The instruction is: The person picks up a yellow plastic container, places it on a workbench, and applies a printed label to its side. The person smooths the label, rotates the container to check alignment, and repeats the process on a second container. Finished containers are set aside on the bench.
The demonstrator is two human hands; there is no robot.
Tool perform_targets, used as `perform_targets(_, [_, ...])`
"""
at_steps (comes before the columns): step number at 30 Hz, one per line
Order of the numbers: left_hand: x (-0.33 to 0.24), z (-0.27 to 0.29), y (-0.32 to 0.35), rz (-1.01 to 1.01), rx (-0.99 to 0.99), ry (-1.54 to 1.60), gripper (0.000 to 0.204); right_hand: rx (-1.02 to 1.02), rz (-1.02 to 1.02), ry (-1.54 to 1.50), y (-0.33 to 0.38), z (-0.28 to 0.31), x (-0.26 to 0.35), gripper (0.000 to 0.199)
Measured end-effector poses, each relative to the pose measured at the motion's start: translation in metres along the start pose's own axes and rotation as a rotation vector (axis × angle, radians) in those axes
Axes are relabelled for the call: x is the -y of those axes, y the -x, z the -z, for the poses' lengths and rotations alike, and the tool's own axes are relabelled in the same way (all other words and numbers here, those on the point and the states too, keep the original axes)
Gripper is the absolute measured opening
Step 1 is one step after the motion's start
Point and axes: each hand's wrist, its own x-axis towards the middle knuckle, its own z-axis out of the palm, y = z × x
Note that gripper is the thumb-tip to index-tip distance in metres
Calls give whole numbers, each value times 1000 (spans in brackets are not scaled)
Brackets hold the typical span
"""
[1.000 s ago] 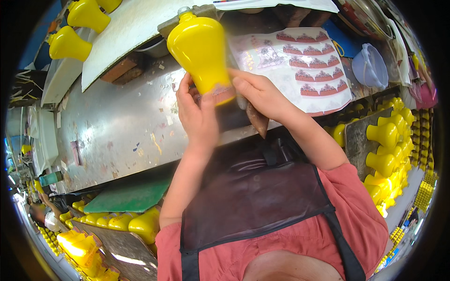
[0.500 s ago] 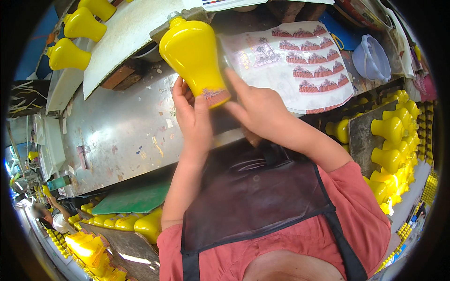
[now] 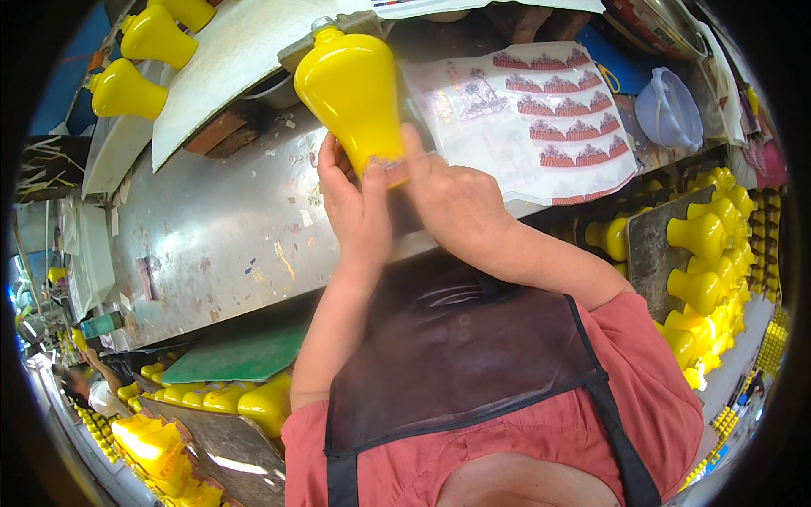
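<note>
A glossy yellow bottle [image 3: 351, 93] lies tilted over the bench, its clear neck pointing away beside a dark block [image 3: 296, 56]. Around its base runs a reddish decal band [image 3: 393, 171] with a jagged floral top edge. My left hand [image 3: 359, 207] is closed round the base, thumb on the decal. My right hand [image 3: 463, 201] presses against the right side of the base, its index finger along the bottle; its thumb is hidden. To the right lies a decal sheet [image 3: 498, 173] with rows of similar reddish bands.
The metal bench [image 3: 211, 237] carries scattered paper scraps. Yellow bottles [image 3: 159, 38] stand by a white board [image 3: 245, 38] at the far left; more bottles [image 3: 697, 237] fill boards at right. A pale blue bucket [image 3: 663, 110] sits at far right. Another person [image 3: 103, 395] works at lower left.
My right hand has moved in from beside the bottle and now presses on its base. The bottle and my left hand have shifted slightly right and away from me.
</note>
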Motion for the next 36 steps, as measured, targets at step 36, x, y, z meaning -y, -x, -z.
perform_targets(36, [8,33,-7,146,192,295,74,-213,306,-221,-51,53,-16,26])
